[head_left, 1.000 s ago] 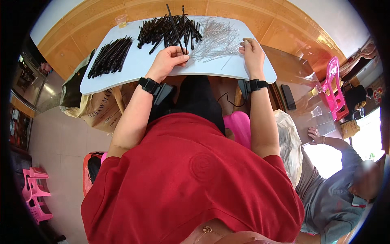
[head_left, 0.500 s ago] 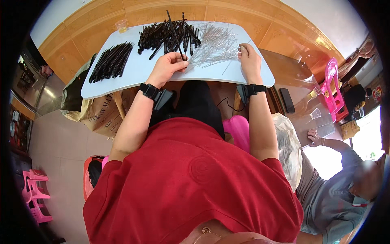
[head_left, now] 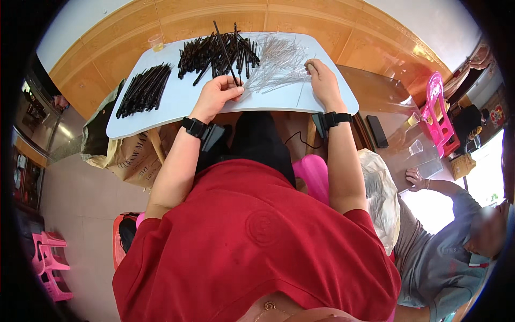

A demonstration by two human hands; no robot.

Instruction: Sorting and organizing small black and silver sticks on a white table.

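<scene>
**A neat row on one side, two loose heaps left**

The row of black sticks (head_left: 144,90) at the worktop's (head_left: 177,111) left end looks like the finished share. The black heap (head_left: 209,53) at the middle and the clear strands (head_left: 281,61) beside it, tangled and crossing, seem to be what is left, and it is plenty.

The left hand (head_left: 219,96) pinches a slanting black stick (head_left: 225,48) in front of the black heap; whether it holds a second is unclear. The right hand's (head_left: 323,80) fingers curl together at the strands' right edge; whether they grip one, I cannot tell.

A cup (head_left: 155,42) stands at the far left corner, clear of both hands. A phone (head_left: 377,131) lies off to the right.
</scene>
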